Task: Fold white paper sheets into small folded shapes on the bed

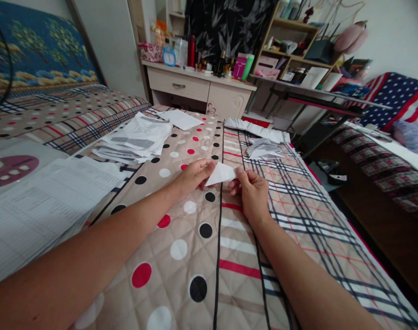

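Observation:
A small folded piece of white paper (221,173) is held between my two hands over the patterned bedspread (191,238). My left hand (197,173) pinches its left edge with the thumb on top. At the right corner, the thumb and fingers of my right hand (252,185) grip it. Beyond my right hand lies a small pile of folded papers (263,148), with a long strip of folded white paper (257,130) behind it. Past my left hand sits a stack of loose papers (136,137), and a single white sheet (181,119) lies at its far side.
At the near left is a thick stack of printed sheets (47,201) beside a white bag with a red print (13,169). A cream dresser (181,85) with bottles and a blue clock (169,57) stands at the far end. A shelf unit (291,59) rises at the back right.

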`<state>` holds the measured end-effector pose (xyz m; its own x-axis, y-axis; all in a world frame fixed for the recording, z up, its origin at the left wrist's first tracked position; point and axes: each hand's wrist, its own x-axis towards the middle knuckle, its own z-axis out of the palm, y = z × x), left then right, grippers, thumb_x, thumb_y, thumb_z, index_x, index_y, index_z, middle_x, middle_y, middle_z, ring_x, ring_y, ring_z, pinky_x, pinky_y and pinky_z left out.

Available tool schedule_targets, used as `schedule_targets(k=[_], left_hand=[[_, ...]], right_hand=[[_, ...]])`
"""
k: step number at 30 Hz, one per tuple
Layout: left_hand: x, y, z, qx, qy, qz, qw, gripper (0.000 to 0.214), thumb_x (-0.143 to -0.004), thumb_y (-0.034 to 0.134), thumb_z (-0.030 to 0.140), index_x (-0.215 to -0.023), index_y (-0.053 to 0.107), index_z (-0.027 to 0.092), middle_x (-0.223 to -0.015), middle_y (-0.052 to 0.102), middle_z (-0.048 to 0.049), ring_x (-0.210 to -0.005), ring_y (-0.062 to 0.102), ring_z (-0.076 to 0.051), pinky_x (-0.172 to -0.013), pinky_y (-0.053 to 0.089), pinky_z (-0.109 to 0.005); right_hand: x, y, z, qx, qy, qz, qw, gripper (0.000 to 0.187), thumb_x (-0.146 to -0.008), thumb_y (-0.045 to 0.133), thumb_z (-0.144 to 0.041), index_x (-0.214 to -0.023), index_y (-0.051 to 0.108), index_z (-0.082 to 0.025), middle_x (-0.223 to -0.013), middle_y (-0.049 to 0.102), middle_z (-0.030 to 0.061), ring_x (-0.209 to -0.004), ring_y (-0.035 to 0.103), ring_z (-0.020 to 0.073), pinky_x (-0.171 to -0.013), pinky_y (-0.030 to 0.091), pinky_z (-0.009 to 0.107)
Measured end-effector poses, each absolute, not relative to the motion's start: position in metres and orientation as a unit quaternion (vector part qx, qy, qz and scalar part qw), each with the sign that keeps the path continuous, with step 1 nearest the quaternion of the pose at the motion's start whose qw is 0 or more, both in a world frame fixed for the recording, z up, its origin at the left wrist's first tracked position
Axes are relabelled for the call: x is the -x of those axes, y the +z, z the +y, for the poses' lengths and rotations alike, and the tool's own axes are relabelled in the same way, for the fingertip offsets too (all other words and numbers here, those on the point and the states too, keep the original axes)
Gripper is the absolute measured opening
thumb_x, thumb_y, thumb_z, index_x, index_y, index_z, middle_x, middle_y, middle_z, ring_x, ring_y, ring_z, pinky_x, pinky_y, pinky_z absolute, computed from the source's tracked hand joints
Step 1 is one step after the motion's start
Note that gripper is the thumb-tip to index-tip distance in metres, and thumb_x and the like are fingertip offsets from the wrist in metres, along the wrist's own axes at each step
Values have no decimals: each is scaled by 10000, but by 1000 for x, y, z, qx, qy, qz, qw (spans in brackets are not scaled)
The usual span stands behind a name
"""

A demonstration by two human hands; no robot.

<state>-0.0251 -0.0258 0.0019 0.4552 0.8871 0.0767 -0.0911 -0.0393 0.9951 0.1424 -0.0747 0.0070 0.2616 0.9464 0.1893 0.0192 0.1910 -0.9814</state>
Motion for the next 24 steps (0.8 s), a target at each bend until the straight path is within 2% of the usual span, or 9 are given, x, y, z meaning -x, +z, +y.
schedule_targets(k=[2, 3, 6, 8, 12, 15, 17, 20, 24], left_hand=[[25, 2, -26, -613, 379, 336, 606, 574, -701, 787, 437, -1147, 583, 141, -840, 703, -59, -652, 637, -129, -518, 440, -194], [26, 2, -26, -618, 373, 343, 601, 513, -684, 810, 354, -1099, 608, 131, -840, 710, -61, -637, 635, -116, -526, 448, -189], [26, 6, -27, -627, 357, 370, 585, 155, -781, 703, 226, -871, 650, 110, -695, 690, -34, -503, 579, -71, -462, 403, -161], [25, 9, -28, -637, 340, 387, 574, 100, -830, 627, 194, -766, 633, 117, -585, 648, -10, -438, 553, -66, -414, 365, -153], [23, 13, -31, -654, 311, 429, 540, 259, -899, 518, 234, -656, 559, 154, -442, 540, 36, -305, 440, -65, -344, 295, -174], [24, 12, -32, -669, 352, 444, 481, 288, -925, 477, 300, -673, 540, 176, -390, 449, 73, -270, 343, -62, -336, 239, -191], [26, 11, -31, -679, 382, 442, 444, 342, -927, 482, 362, -640, 522, 181, -371, 400, 76, -293, 345, -65, -360, 261, -194], [29, 6, -26, -672, 407, 429, 446, 376, -898, 528, 427, -618, 508, 178, -449, 475, 48, -368, 422, -71, -397, 313, -190], [31, -2, -17, -651, 448, 404, 461, 258, -887, 550, 404, -802, 623, 172, -572, 538, 31, -448, 469, -73, -446, 364, -183]], right_hand=[[-142, 7, -74, 502, 389, -465, 617, 381, -813, 651, -514, -658, 587, -172, -574, 656, 18, -408, 536, 98, -408, 408, 204], [-142, 8, -75, 501, 393, -466, 614, 375, -804, 660, -514, -668, 589, -172, -582, 662, 20, -416, 545, 102, -421, 424, 208], [-141, 9, -76, 512, 406, -477, 587, 349, -754, 713, -496, -688, 602, -171, -600, 671, 16, -432, 543, 102, -434, 429, 212], [-141, 8, -76, 519, 414, -489, 566, 330, -723, 744, -475, -707, 619, -169, -603, 665, 6, -440, 528, 98, -428, 411, 209], [-143, 5, -75, 510, 419, -512, 550, 294, -722, 751, -446, -735, 658, -168, -586, 637, -15, -449, 505, 90, -442, 403, 204], [-143, 5, -75, 515, 420, -512, 544, 292, -730, 742, -450, -706, 664, -169, -590, 647, -2, -446, 513, 99, -425, 382, 207], [-142, 6, -76, 521, 415, -509, 545, 297, -728, 739, -460, -702, 668, -172, -614, 672, 18, -469, 555, 123, -436, 400, 222], [-141, 5, -77, 522, 402, -530, 534, 300, -728, 739, -470, -720, 684, -175, -667, 704, 42, -542, 619, 159, -504, 459, 249], [-142, 4, -76, 507, 386, -589, 497, 381, -814, 640, -534, -707, 692, -172, -657, 683, 37, -574, 595, 145, -521, 432, 237]])
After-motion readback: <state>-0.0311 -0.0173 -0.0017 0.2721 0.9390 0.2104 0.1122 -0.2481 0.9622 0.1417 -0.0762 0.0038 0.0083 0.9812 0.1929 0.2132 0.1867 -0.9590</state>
